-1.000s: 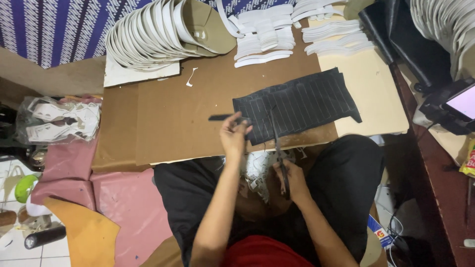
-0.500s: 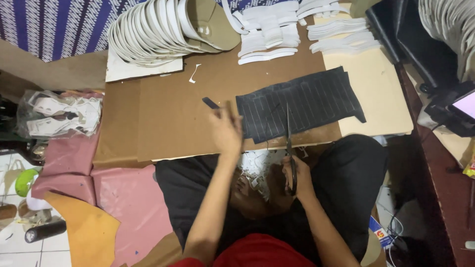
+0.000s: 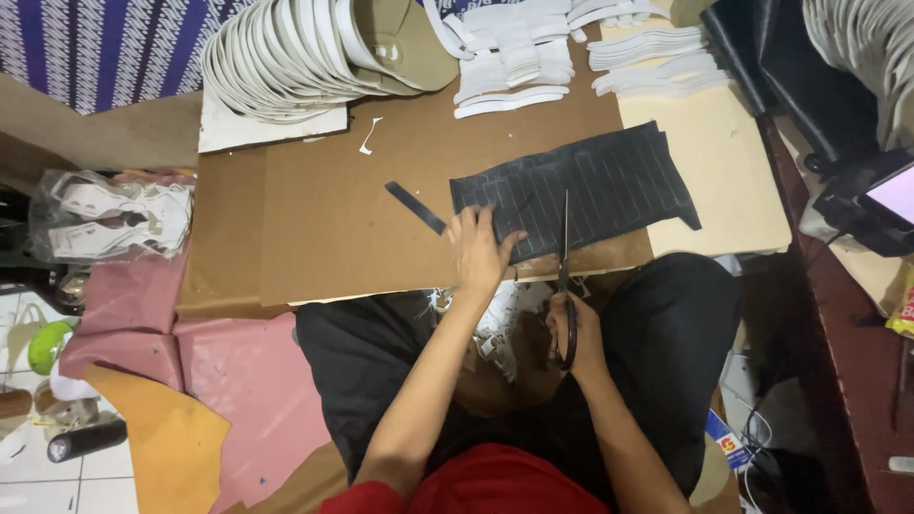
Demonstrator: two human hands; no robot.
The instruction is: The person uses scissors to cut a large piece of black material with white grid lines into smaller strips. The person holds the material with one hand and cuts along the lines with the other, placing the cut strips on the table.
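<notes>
Board: brown cardboard sheet (image 3: 362, 209), centre frame.
Sheet: dark ruled sheet (image 3: 581, 186), centre-right, long axis left-right, slightly tilted.
Scissors: scissors (image 3: 566, 276), blades pointing up-frame across the sheet's lower edge, crosswise to its length.
Left hand (image 3: 481, 252): fingers spread flat, pressing the sheet's left end, nearer to it.
Right hand (image 3: 574, 335): clenched through the scissor handles, below the sheet.
Strip: cut dark strip (image 3: 416, 207), just left of the sheet.

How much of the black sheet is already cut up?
One thin black strip already lies loose beside the sheet. Right now the left hand presses the black sheet flat while the right hand runs scissors into its near edge. Most of the sheet remains whole.
</notes>
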